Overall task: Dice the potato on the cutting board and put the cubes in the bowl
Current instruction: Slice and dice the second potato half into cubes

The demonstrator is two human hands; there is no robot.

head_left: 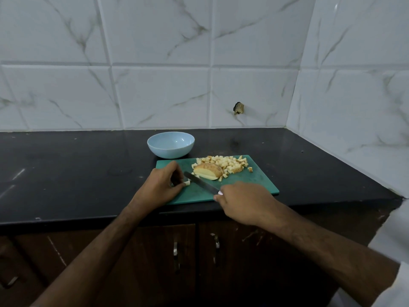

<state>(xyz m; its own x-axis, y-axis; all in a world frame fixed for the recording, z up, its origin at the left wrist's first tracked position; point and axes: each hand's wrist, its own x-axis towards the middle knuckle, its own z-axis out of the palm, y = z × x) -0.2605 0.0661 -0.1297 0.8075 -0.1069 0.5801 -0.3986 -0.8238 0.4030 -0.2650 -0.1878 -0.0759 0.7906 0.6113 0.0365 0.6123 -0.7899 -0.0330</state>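
A green cutting board (pixel 247 185) lies on the black counter. On it rests a potato half (pixel 208 171), cut face toward me, with a heap of several potato cubes (pixel 223 163) behind and to its right. My left hand (pixel 163 185) pinches a small potato piece (pixel 187 183) at the board's left part. My right hand (pixel 241 201) grips a knife (pixel 200 182) whose blade points left toward that piece. A pale blue bowl (pixel 170 144), holding nothing, stands just behind the board's left corner.
The black counter (pixel 77 169) runs left to right and ends at a tiled wall on the right. White marble tiles back it. Brown cabinet doors with metal handles (pixel 176 249) sit below the counter's front edge.
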